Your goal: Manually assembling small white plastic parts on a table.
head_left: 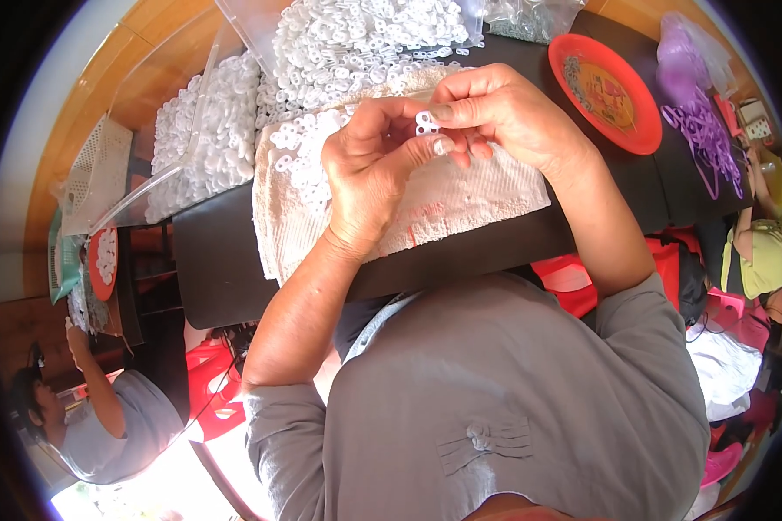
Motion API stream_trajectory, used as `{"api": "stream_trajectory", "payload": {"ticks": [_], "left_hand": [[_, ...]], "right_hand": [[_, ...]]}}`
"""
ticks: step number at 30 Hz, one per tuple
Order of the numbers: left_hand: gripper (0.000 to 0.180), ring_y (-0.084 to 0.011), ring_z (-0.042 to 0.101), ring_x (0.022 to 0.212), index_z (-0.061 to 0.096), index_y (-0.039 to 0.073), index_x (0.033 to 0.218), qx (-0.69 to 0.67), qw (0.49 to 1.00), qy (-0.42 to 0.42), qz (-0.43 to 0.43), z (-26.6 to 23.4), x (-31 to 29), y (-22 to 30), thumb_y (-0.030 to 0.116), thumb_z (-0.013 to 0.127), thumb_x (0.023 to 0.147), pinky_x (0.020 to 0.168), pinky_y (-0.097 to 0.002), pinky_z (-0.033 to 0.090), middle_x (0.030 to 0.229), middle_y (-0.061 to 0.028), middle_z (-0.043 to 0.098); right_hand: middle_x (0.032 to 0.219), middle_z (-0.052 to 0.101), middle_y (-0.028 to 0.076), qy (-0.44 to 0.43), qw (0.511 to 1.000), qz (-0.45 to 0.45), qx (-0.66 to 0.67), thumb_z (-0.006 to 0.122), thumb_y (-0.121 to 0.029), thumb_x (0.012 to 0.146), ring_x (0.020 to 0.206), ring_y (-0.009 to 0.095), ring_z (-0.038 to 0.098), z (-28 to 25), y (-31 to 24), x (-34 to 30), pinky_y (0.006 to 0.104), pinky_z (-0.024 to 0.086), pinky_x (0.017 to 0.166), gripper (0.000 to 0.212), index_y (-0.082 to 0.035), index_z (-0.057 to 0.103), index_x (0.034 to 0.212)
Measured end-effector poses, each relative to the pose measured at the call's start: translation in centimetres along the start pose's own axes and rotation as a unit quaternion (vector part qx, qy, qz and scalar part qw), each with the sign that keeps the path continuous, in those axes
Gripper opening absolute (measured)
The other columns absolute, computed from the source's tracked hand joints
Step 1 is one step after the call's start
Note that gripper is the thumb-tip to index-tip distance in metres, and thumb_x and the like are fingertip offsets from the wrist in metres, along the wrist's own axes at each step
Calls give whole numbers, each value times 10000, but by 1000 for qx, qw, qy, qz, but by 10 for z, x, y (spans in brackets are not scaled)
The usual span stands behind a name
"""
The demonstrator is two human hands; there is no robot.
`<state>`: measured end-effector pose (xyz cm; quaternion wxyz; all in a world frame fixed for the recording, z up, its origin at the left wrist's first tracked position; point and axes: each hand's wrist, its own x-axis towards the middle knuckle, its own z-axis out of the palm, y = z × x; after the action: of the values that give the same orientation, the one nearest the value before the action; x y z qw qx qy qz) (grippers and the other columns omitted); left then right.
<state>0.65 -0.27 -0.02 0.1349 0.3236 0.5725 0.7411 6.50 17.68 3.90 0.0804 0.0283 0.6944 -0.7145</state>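
Above a cream towel (400, 221), my two hands meet around a small white plastic piece with holes (426, 123). My left hand (369, 169) is closed, its thumb and fingers pinching the piece from below and the left. From the right, my right hand (508, 117) pinches at the piece's upper edge, thumb foremost; its other fingers curl behind. Whether anything else sits between the fingertips is hidden. Loose white pieces of the same kind (300, 152) lie on the towel beside my left hand.
White pieces fill clear plastic bins (204, 139) at the left and back. A red oval plate (647, 130) holding small metallic bits stands on the dark table (226, 260), near purple cords (704, 143). Another person (117, 425) works at lower left; someone in yellow-green (760, 252) is at far right.
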Motion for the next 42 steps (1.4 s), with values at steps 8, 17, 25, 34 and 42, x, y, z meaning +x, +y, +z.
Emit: {"api": "stream_trajectory", "payload": {"ticks": [8, 17, 25, 34, 42], "left_hand": [[257, -77, 613, 730, 630, 19, 998, 41, 999, -5, 18, -3, -3, 0, 3, 775, 786, 677, -223, 520, 810, -27, 661], [296, -38, 568, 647, 616, 31, 986, 114, 987, -25, 107, -2, -1, -5, -2, 798, 753, 588, -198, 478, 749, -11, 645], [202, -92, 664, 734, 581, 3, 913, 55, 992, -33, 108, -3, -3, -1, -42, 743, 801, 637, -235, 545, 786, -55, 684], [169, -149, 695, 747, 569, -8, 903, 95, 986, -65, 120, -9, -5, 2, -61, 708, 825, 648, -259, 573, 789, -74, 683], [204, -104, 639, 730, 596, 4, 940, 9, 994, -2, 112, 2, 3, -3, -54, 736, 803, 656, -222, 523, 842, -18, 640]], "right_hand": [[674, 597, 20, -16, 1000, 7, 19, 622, -191, 918, 538, 113, 612, -1, 1, 0, 188, 394, 440, 203, -5, 627, 838], [663, 594, 30, -12, 1000, -1, 21, 632, -197, 914, 522, 107, 594, 1, 2, -1, 190, 378, 430, 218, 12, 637, 848], [623, 582, 44, -24, 1000, -6, 8, 644, -204, 907, 480, 82, 529, 8, 1, -2, 189, 365, 425, 232, 17, 639, 836], [649, 582, 42, -59, 991, -1, 124, 677, -151, 886, 451, 52, 452, 7, 16, 3, 192, 383, 430, 187, 13, 632, 809], [629, 582, 26, 35, 995, -32, 93, 667, -260, 897, 493, 96, 556, 10, 0, -3, 205, 340, 431, 260, -12, 663, 819]]}}
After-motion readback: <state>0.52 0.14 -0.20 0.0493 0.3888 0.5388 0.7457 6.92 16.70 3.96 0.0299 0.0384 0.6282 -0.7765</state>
